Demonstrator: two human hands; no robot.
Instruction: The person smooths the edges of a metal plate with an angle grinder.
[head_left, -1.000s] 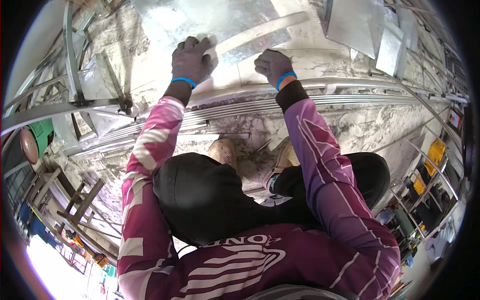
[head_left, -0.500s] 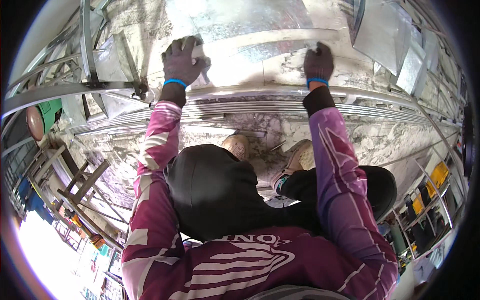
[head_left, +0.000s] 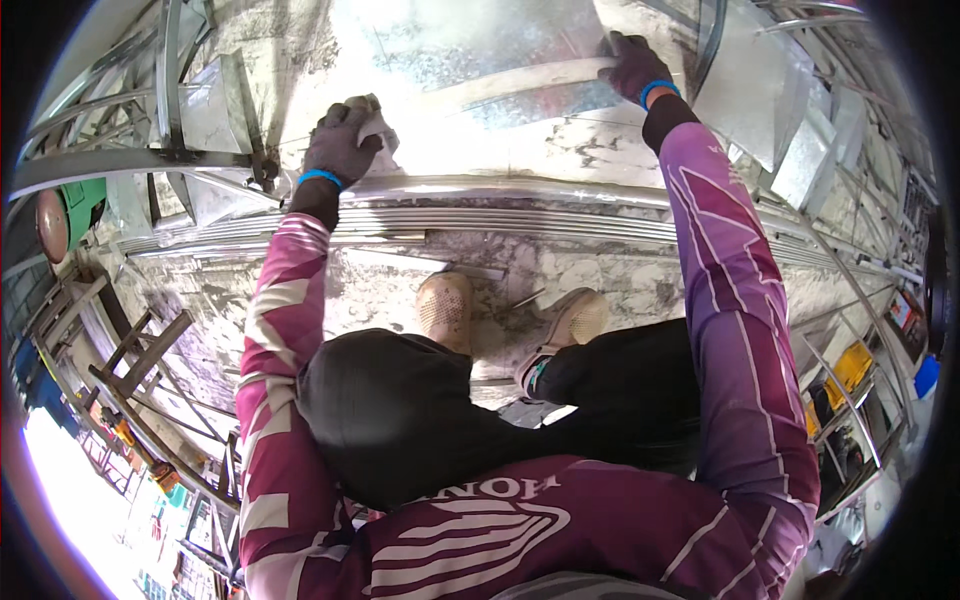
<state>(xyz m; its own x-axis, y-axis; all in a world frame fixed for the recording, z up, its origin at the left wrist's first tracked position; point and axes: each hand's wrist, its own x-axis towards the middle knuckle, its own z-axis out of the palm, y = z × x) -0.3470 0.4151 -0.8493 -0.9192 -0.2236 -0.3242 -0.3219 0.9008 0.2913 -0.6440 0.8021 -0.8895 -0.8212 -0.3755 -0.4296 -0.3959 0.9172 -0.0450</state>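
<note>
Both my hands wear dark gloves with blue bands at the wrists. My left hand [head_left: 343,145] is closed round a small pale, crumpled piece [head_left: 382,132], perhaps cloth, at the near left of a shiny metal sheet [head_left: 470,45]. Farther off to the right, my right hand [head_left: 637,68] has its fingers and thumb bent round the right end of a long pale strip [head_left: 525,80]. The strip lies across the sheet, slightly bowed in this view, its left end lost in glare. What the strip is made of cannot be told.
A bundle of thin metal tubes [head_left: 500,222] runs crosswise between my hands and my shoes [head_left: 445,308]. Metal frames [head_left: 168,90] stand at left, with a green and brown round object [head_left: 72,220]. Bent sheet pieces [head_left: 765,90] lean at right. A wooden frame [head_left: 150,360] lies lower left.
My right hand has moved away from me, to the strip's right end. My left hand has shifted a little nearer and left, its spread fingers now curled. The whole view has shifted slightly.
</note>
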